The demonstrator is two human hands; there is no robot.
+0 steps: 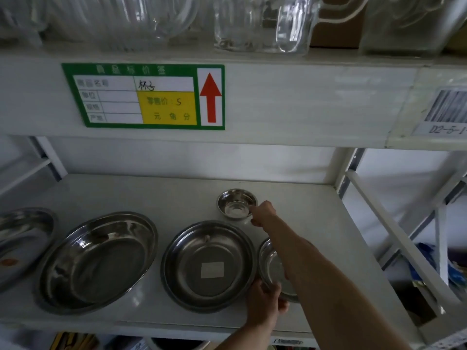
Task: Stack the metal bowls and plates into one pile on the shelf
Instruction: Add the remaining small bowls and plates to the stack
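Nothing is stacked yet, as far as we can judge. Every metal piece lies separately on the white shelf.

Count, five pieces in view:
- one small bowl at the back
- one round plate with a label, front centre
- one small plate to its right, partly under our forearm
- one large oval dish to the left
- one more dish, cut off at the left edge

Our right hand reaches to the small bowl; fingers pinch its near rim, so we read it as closed on the bowl, which sits on the shelf, as far as we can tell.

Our left hand curls around the front edge of the small plate, gripping it; the plate appears to rest on the shelf, just beside the labelled plate.

Left to do: everything, all five into one pile. Glassware sits on the shelf above, with a price tag below it.
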